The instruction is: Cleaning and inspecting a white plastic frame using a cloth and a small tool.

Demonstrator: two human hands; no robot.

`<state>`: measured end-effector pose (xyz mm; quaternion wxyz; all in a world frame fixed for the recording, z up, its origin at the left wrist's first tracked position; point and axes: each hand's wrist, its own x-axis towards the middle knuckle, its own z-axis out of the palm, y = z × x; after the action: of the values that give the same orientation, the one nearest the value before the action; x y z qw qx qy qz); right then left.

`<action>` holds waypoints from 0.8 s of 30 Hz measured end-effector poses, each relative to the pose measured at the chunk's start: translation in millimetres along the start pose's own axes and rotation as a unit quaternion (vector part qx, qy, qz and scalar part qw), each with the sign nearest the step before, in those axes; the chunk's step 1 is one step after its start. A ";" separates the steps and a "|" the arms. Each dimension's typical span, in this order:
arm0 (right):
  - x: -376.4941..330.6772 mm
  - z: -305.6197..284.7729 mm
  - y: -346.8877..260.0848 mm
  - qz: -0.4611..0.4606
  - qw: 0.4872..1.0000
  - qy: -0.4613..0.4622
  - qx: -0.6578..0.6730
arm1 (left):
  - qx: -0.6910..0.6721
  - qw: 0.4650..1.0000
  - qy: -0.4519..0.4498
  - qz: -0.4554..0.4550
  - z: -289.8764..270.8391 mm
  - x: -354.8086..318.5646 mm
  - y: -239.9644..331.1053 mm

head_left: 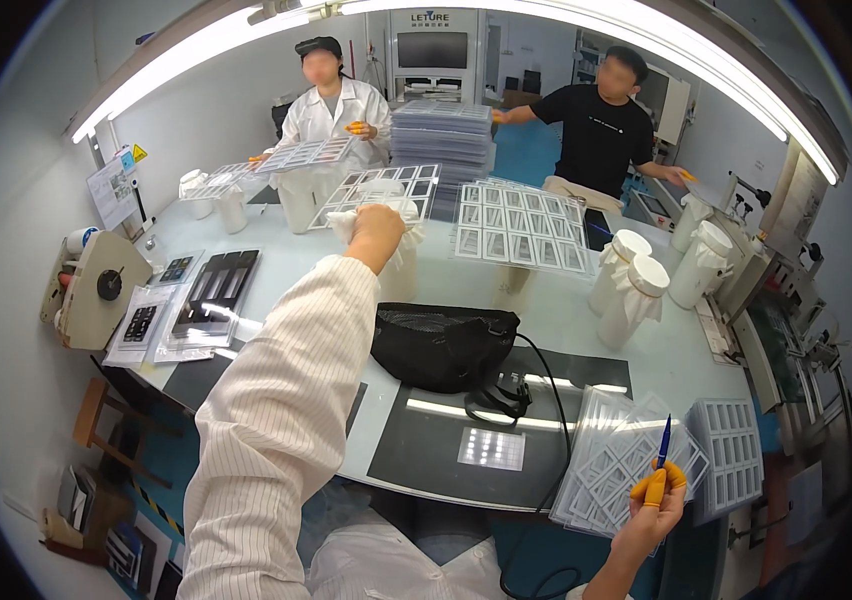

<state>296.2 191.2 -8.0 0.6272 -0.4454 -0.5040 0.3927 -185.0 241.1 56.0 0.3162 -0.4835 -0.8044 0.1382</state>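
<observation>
Left arm: in a white pin-striped sleeve, stretched forward and up across the pale glossy worktop [566,320], elbow nearly straight.
Left hand [376,235]: seen from the back, closed down over a white cloth-wrapped cylindrical stand [401,265] beneath the near edge of a clear gridded plastic tray [378,195]; whether the fingers clamp the cloth or the tray cannot be told.
Right hand [654,515]: raised at the lower right, forearm entering from the bottom edge; fingers in orange fingertip covers [654,487] pinched together on a slim blue pen-like tool [664,442], its tip pointing upward.
Tray stack [621,460]: clear gridded trays fanned out on the worktop corner, directly behind the right hand.
Black mesh bag [444,345]: lies on the worktop between the two hands, a black cable trailing from it.
White cloth-covered cylinders [636,290]: standing well apart, to the right.
Far side: a person in a white coat [331,115] holds a tray; a person in a black shirt [601,130] touches a tall tray pile [443,135].
</observation>
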 end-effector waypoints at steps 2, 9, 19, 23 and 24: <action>-0.9 -1.3 2.2 0.003 1.000 0.007 -0.014 | 0.049 0.999 -0.020 -0.012 4.6 4.4 5.4; -2.5 4.9 15.0 0.023 0.997 -0.056 0.042 | -0.111 0.993 0.031 0.015 -25.1 -38.2 15.6; -32.4 68.0 -14.0 -0.006 0.938 -0.343 0.045 | -0.997 -0.053 -0.006 -0.062 -89.5 -189.3 68.8; -45.2 79.9 -17.6 -0.025 0.923 -0.385 0.013 | -0.975 -0.180 0.053 -0.118 -103.4 -213.6 81.9; -49.0 81.1 -19.2 -0.024 0.923 -0.384 0.009 | -0.974 -0.184 0.051 -0.120 -105.4 -217.2 82.7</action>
<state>208.4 152.6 4.2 0.3985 -0.2426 -0.7135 0.5227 11.9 85.3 11.2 0.4716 0.1294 0.0284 0.8718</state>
